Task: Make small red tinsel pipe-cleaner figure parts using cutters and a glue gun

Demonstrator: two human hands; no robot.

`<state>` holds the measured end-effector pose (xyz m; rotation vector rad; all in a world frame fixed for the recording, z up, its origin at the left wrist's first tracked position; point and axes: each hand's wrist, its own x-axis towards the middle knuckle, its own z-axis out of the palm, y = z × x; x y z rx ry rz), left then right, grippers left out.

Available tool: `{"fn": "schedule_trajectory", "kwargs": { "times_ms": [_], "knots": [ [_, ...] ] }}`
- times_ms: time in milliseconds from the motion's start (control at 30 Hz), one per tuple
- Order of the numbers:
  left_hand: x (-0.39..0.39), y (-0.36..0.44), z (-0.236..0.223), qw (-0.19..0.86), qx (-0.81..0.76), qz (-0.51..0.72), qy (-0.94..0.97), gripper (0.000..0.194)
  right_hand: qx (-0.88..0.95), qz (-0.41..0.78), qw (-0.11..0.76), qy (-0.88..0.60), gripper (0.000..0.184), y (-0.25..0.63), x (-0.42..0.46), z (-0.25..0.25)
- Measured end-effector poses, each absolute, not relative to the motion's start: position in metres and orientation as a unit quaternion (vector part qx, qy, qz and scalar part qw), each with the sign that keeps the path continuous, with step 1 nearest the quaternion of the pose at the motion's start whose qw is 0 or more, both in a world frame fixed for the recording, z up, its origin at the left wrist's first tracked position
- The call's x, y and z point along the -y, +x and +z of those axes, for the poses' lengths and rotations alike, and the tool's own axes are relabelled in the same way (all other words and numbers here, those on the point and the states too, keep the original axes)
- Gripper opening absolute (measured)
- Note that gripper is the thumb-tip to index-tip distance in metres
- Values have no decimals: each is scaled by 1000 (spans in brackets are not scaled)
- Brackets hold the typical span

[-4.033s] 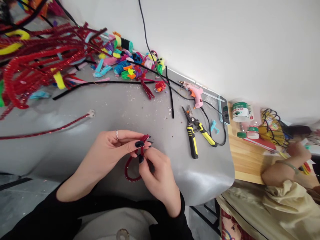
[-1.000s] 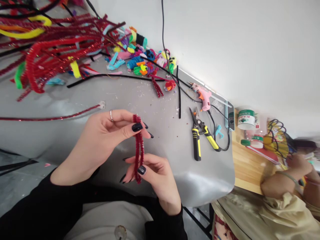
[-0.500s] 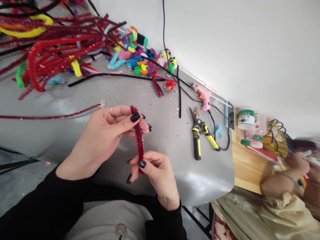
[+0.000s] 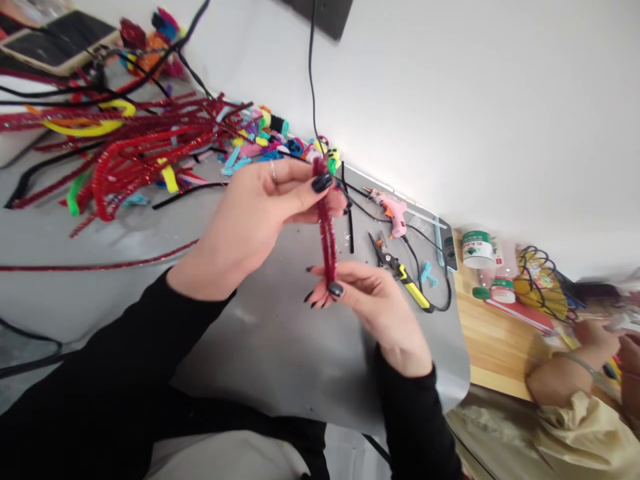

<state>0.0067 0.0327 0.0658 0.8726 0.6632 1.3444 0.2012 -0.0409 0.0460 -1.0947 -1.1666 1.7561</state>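
A folded dark red tinsel pipe cleaner (image 4: 327,230) stands nearly upright between my two hands, above the grey table. My left hand (image 4: 270,207) pinches its upper end between thumb and fingers. Its lower end is pinched by my right hand (image 4: 363,293), thumb in front. Beyond my right hand lie pliers (image 4: 410,283) with yellow and black handles, partly hidden by that hand. A pink glue gun (image 4: 395,212) rests behind them near the table's back edge.
A heap of red pipe cleaners (image 4: 135,157) spreads at the back left, with colourful pipe-cleaner pieces (image 4: 260,137) beside it. A phone (image 4: 63,40) lies at the far left. On the wooden table (image 4: 493,340) at right stand containers (image 4: 477,248); another person's arm (image 4: 565,367) reaches there.
Both hands have moved up and to the right with the pipe cleaner, still pinched at both ends. The camera view has shifted, bringing the phone into sight.
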Motion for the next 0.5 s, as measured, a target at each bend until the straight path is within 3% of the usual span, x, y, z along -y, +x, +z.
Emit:
{"fn": "schedule_trajectory", "kwargs": {
  "times_ms": [133,200,367,500],
  "knots": [
    [-80,25,91,629,-303,589,407,26,560,618,336,-438,35,233,-22,75],
    [-105,32,91,628,-300,592,407,18,593,585,334,-442,40,247,-52,77],
    [-151,38,57,647,-295,582,394,14,625,527,360,-449,46,263,-92,52],
    [-159,32,26,662,-306,545,414,9,621,528,362,-452,39,260,-91,24]
  ]
}}
